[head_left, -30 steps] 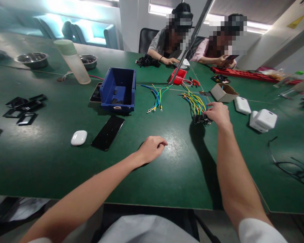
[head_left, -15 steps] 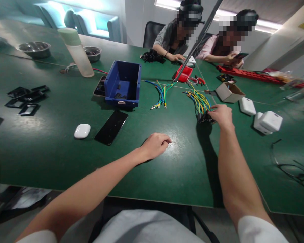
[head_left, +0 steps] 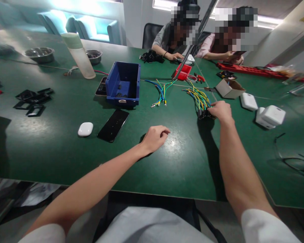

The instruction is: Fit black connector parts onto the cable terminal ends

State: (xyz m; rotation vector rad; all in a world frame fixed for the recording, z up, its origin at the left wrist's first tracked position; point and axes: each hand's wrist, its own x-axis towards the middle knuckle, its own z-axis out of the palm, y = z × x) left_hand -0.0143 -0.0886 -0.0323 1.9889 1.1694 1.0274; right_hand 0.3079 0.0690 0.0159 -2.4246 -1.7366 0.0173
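Observation:
My right hand (head_left: 221, 110) reaches forward, fingers closed at the black-tipped ends of a bunch of yellow, green and blue wires (head_left: 199, 98). Exactly how many wires the fingertips pinch is hidden. On the tabletop in front of me rests my left hand (head_left: 155, 137), loosely curled, a gap between thumb and forefinger and nothing visible in it. A smaller group of wires with metal ring terminals (head_left: 163, 93) lies fanned out beyond it. Left of that group is a blue bin (head_left: 123, 100) with some small dark pieces inside.
A black phone (head_left: 114, 125) and a white earbud case (head_left: 85, 129) lie to the left. Black frames (head_left: 34, 100), a bottle (head_left: 82, 60) and metal bowls (head_left: 40, 55) are farther off. White blocks (head_left: 271, 116) and glasses (head_left: 297, 163) lie right. Two people sit opposite.
The view has shifted slightly. My right hand stays at the wire ends and my left hand keeps its place. Part of another person's arm now shows at the left edge.

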